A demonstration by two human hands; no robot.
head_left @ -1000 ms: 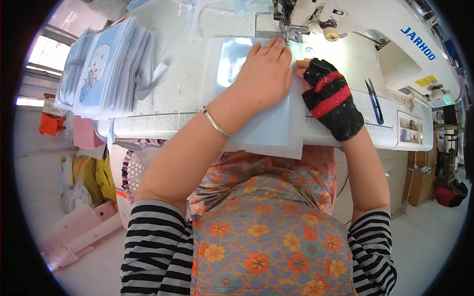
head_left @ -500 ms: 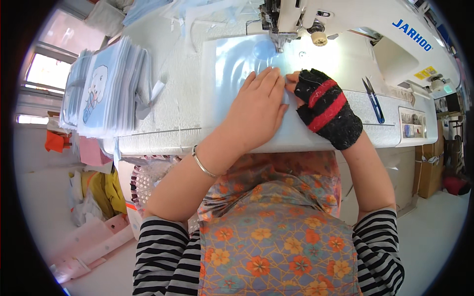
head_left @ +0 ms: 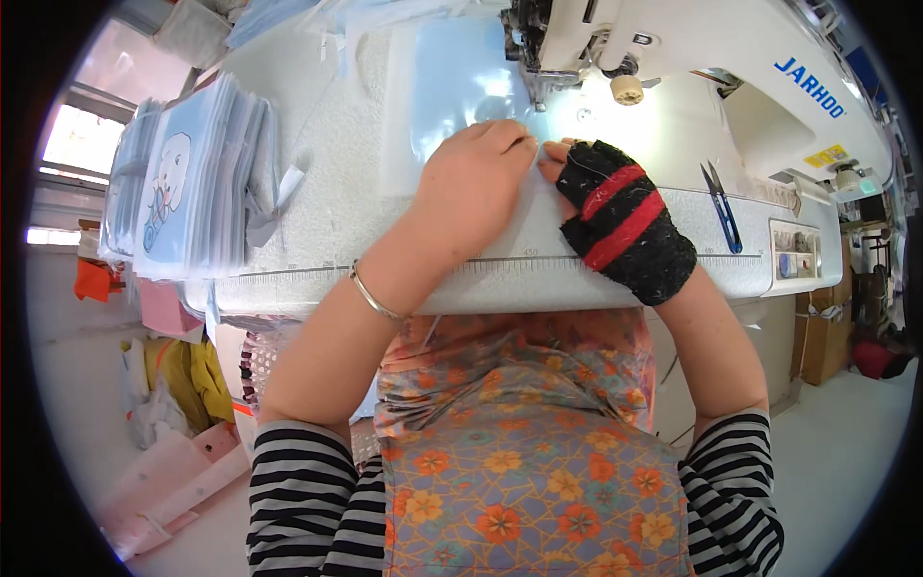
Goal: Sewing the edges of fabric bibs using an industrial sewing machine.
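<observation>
A glossy light blue sheet with a clear plastic margin (head_left: pixel 452 77) lies on the sewing table, its right edge by the presser foot (head_left: pixel 539 94) of the sewing machine (head_left: pixel 707 43). At the sheet's near right corner my left hand (head_left: pixel 471 192) is closed, fingers curled down on the edge and thumb hidden. My right hand (head_left: pixel 630 221), in a black and red fingerless glove, has its fingertips drawn together at that same edge, just right of the left hand. The underside of both grips is out of sight.
Blue thread snips (head_left: pixel 723 207) lie to the right, near a small parts tray (head_left: pixel 796 255) set in the table. On the left stands a stack of light blue printed pieces (head_left: pixel 197 183). A ruler strip (head_left: pixel 500 262) runs along the front edge; loose scraps lie at the back.
The sheet has slid away from me, deeper past the presser foot. My left hand, flat and stretched out before, is now curled at the sheet's near corner. The right hand shifted slightly left.
</observation>
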